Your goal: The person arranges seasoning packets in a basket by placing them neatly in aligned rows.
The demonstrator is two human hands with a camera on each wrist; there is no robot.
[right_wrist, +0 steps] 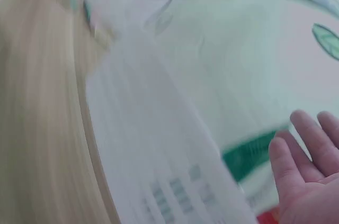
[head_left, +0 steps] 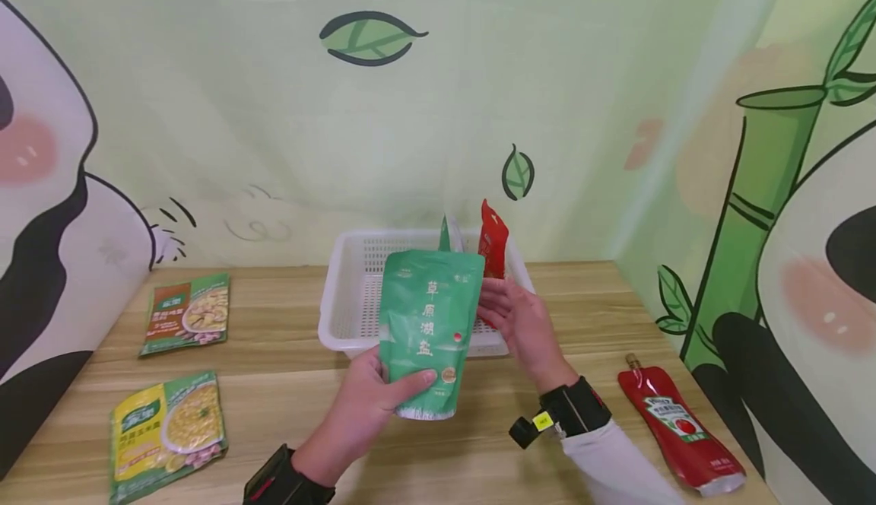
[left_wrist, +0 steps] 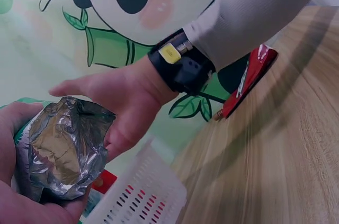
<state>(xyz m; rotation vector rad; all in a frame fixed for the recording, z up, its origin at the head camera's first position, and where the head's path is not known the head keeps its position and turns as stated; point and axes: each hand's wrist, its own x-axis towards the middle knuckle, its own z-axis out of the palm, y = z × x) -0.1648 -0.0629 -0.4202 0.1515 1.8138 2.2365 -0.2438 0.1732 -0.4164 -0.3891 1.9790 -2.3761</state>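
Observation:
My left hand (head_left: 366, 398) grips the lower part of a green stand-up pouch (head_left: 430, 315) with white lettering, thumb across its front. It is held upright in front of the white basket (head_left: 333, 322). In the left wrist view the pouch's crinkled silver bottom (left_wrist: 69, 147) faces the camera. To the right of the pouch is my right hand (head_left: 527, 330), its fingers extended and holding nothing visible. Those fingers are close to a red packet (head_left: 494, 239) standing in the basket; contact cannot be told. A green packet (head_left: 445, 236) also stands there, mostly hidden behind the pouch.
On the left of the wooden table lie a brown-and-green soup packet (head_left: 186, 313) and a yellow-and-green one (head_left: 167, 436). A red ketchup pouch (head_left: 677, 425) with a spout lies at the right. A printed cloth backdrop (head_left: 274, 109) rises behind the table.

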